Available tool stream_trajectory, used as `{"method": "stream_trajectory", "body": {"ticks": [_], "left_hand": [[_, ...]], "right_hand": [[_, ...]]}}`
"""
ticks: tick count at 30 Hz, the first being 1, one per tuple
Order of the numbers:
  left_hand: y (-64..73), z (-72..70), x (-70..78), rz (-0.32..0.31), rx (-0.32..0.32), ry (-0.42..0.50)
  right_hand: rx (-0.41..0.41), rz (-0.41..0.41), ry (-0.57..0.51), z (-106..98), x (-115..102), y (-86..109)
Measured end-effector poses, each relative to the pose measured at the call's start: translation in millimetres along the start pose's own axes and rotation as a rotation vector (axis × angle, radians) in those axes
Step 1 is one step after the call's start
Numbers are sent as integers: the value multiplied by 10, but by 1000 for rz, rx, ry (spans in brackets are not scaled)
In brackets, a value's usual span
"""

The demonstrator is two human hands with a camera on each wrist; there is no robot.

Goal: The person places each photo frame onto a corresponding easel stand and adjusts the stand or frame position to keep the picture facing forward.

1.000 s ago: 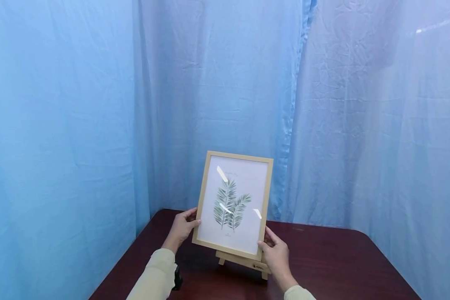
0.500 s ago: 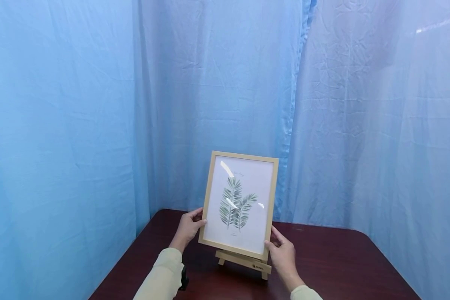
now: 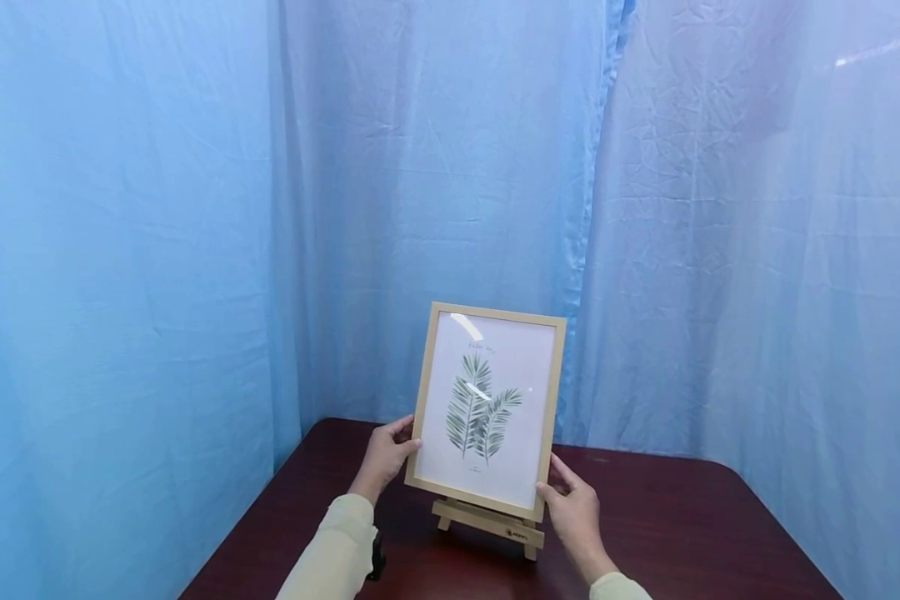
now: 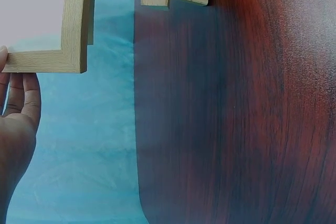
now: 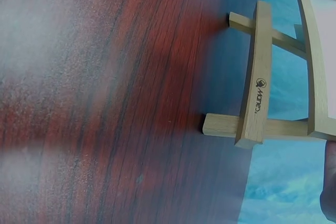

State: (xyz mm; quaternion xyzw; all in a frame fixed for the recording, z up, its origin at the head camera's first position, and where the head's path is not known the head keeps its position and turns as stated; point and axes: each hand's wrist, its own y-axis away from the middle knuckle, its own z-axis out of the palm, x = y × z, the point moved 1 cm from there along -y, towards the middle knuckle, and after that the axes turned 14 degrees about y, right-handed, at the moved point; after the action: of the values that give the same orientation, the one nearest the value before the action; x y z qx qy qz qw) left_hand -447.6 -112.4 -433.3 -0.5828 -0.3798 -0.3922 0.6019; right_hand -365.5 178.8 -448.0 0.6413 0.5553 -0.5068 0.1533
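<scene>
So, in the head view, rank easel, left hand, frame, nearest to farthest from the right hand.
1. Frame: held by the right hand
2. Easel: low, just left of that hand
3. Left hand: across, at the frame's left edge

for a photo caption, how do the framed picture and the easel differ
The left hand and right hand hold the framed picture; the easel stands on the table. The framed picture shows green leaves, the easel a dark logo. Both have pale wood-coloured parts.
</scene>
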Motion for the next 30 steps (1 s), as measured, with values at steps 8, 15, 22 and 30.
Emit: {"method": "stream_trajectory", "body": {"ticks": [8, 15, 22, 30], "left_hand": [[19, 68, -42, 5, -22, -8], [5, 119, -73, 3, -23, -5], [3, 167, -124, 8, -9, -23], [-9, 222, -201, -8, -10, -9]], "right_hand": [[6, 12, 12, -27, 79, -7], [12, 19, 45, -43, 130, -31], [15, 22, 46, -33, 175, -49], [24, 43, 47, -17, 249, -68]]}}
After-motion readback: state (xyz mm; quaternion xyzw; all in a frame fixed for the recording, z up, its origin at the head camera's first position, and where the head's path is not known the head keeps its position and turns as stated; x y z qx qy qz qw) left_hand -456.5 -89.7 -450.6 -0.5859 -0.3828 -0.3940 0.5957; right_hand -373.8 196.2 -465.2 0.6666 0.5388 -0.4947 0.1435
